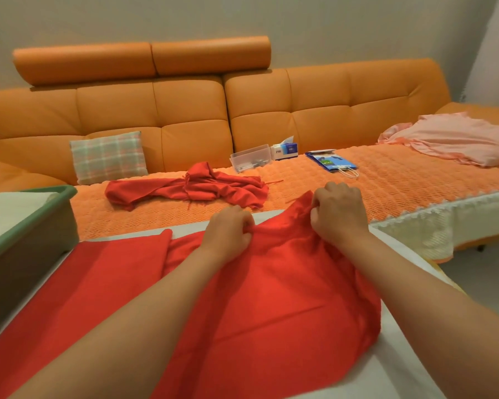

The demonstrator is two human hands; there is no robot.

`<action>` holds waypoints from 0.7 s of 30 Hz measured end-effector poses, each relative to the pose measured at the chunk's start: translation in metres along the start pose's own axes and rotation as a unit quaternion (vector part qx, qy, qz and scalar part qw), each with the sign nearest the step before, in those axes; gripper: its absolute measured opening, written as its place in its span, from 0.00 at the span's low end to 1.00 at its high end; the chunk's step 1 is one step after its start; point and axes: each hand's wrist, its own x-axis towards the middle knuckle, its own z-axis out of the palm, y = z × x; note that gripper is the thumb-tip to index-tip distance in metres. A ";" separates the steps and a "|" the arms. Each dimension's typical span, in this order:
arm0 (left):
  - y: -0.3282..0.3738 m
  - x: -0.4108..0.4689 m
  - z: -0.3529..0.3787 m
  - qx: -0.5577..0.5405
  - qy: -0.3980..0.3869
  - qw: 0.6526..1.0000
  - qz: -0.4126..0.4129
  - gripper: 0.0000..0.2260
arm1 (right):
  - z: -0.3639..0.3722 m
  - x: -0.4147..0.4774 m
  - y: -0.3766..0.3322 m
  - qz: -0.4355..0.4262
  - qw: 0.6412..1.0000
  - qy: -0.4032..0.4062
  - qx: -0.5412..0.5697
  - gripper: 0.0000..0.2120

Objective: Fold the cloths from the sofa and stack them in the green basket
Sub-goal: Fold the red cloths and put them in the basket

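A large red cloth (265,298) is spread over the white table (409,355) in front of me. My left hand (231,228) pinches its far edge near the middle. My right hand (339,210) grips a raised fold of the same edge a little further right. A second red cloth (190,188) lies crumpled on the orange sofa seat (357,180) beyond the table. The green basket (26,223) stands at the left edge of view, with something white inside it.
A plaid cushion (108,156) leans on the sofa back. A clear plastic box (249,161), a tissue box (284,149) and a blue paper bag (330,162) sit on the seat. Pink bedding (458,138) lies at the far right.
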 end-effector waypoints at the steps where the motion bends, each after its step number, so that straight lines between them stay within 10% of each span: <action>1: 0.000 -0.008 -0.002 -0.019 0.005 1.000 0.014 0.07 | -0.006 -0.003 0.001 -0.017 0.998 -0.037 -0.042 0.08; 6: 0.004 -0.046 -0.010 -0.004 -0.087 0.990 0.107 0.06 | -0.041 -0.015 -0.007 0.020 0.945 -0.250 -0.213 0.13; 12: 0.010 -0.057 -0.015 -0.027 -0.109 0.991 0.074 0.16 | -0.042 -0.018 -0.042 -0.139 0.987 -0.078 0.010 0.17; 15: 0.008 -0.055 -0.018 -0.050 -0.109 0.992 0.050 0.07 | -0.030 -0.021 -0.054 -0.111 0.956 -0.228 0.148 0.15; 21: -0.004 -0.046 -0.022 -0.016 -0.144 0.989 -0.014 0.09 | -0.021 -0.021 -0.035 -0.160 0.930 -0.331 0.000 0.17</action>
